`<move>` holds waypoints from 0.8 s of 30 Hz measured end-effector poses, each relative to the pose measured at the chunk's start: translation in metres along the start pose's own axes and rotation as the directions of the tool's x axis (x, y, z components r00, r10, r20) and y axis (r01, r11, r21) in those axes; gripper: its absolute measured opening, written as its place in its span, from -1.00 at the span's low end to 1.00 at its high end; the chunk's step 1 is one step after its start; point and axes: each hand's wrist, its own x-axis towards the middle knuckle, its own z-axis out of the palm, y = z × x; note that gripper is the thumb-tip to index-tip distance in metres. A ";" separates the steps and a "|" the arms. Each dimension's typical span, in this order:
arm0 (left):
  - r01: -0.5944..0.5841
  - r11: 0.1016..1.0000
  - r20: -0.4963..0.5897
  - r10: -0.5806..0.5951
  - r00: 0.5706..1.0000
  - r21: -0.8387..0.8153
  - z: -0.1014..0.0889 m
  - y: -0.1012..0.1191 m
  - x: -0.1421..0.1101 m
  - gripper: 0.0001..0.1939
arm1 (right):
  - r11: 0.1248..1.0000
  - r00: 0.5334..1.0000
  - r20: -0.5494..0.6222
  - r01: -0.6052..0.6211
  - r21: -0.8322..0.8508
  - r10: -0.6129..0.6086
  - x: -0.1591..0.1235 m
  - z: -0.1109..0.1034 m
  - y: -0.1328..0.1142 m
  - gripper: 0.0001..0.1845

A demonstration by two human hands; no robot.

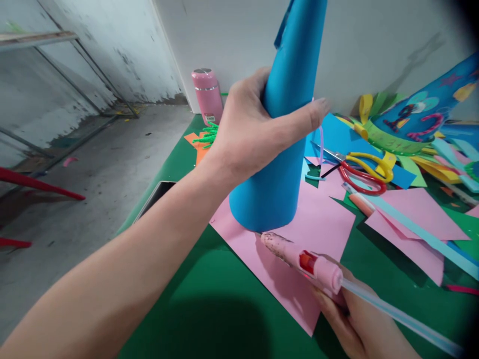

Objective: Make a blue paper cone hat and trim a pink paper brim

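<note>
My left hand (254,119) is wrapped round a tall blue paper cone (271,184), wide end down, its top cut off by the picture's edge. The cone stands over a pink sheet of paper (322,214); whether its rim touches the sheet all round I cannot tell. In my right hand (359,314) is a pink hot glue gun (299,257) with a red window and a clear glue stick out of its back. The gun's nozzle points at the cone's bottom edge, right by it. My right fingers are partly hidden behind the gun.
Scissors (366,169) with red and yellow handles lie among paper scraps on the right. Behind them sits a decorated blue cone hat (419,109). A pink flask (207,94) and green pipe cleaners (207,134) are at the back of the green table (209,299). A metal rack stands left.
</note>
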 end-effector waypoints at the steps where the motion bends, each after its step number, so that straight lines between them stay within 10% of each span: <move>1: 0.010 1.000 0.000 -0.010 1.000 0.011 0.000 0.000 0.000 -0.64 | 1.000 1.000 0.021 0.010 0.010 -0.010 0.000 0.001 0.000 -0.64; 24: 0.005 1.000 -0.022 -0.005 1.000 -0.004 0.003 -0.001 -0.004 -0.68 | 0.910 0.923 -0.061 0.361 -0.203 -0.380 0.007 0.006 -0.005 -0.61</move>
